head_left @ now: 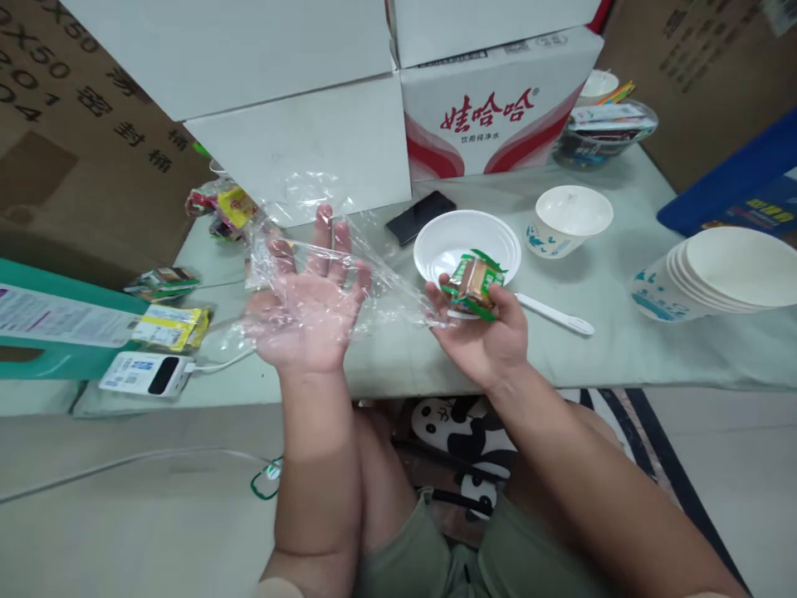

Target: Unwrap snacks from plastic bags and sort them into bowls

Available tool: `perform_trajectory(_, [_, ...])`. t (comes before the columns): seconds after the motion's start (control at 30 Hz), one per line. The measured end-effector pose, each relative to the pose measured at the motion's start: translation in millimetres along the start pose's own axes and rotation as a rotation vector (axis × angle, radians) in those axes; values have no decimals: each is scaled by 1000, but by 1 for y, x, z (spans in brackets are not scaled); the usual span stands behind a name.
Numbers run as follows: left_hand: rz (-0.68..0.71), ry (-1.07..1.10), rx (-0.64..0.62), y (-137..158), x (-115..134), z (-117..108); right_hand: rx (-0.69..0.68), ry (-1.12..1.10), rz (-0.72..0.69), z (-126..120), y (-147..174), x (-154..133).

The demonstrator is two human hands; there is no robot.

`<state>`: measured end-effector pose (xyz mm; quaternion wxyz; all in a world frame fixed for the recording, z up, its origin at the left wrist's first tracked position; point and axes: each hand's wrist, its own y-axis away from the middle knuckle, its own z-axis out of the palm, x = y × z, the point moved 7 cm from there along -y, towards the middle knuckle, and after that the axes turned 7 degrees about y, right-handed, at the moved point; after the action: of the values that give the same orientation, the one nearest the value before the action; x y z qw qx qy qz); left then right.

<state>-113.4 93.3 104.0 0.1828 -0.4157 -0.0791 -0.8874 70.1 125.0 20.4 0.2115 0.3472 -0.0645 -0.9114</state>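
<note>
My left hand (315, 307) is raised palm up with its fingers spread. Thin clear plastic film (367, 286) lies over or around that hand, and I cannot tell whether the hand is inside a bag. The film stretches across to my right hand (489, 336), whose fingers are closed around a small snack packet (474, 285) with green wrapper ends and brown contents. Beneath the packet stands a white bowl (429, 241), partly covered by it. A white plastic spoon (557, 316) lies right of the bowl, one end hidden behind my right hand.
Behind the bowl lies a black phone (421, 218). A paper cup (568, 223) and a cup stack (703, 282) stand right. At the left are a white device with a cable (146, 374) and wrapped snacks (233, 208). Cartons (498, 112) stand along the back of the cloth-covered table (398, 357).
</note>
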Motion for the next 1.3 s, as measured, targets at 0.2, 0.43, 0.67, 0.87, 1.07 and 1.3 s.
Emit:
perform_trajectory(0.2, [-24, 49, 8, -4, -5, -21, 183, 972, -505, -14, -28, -87])
perform_trajectory(0.43, [-80, 166, -146, -3, -27, -13, 151, 2121, -240, -5, -85, -99])
perform_trajectory(0.67, [-157, 108, -45, 3, -41, -16, -25, 1052, -195, -12, -11, -67])
perform_trajectory(0.87, [-361, 36, -101, 1, -56, -4, -4, 556, -51, -41, 6, -30])
perform_trajectory(1.07, [-432, 73, -144, 3, -77, 6, 80, 418, -156, -72, 6, -49])
perform_trajectory(1.3, [-535, 2, -176, 0, -97, 2, 192, 672, -239, -89, 3, -60])
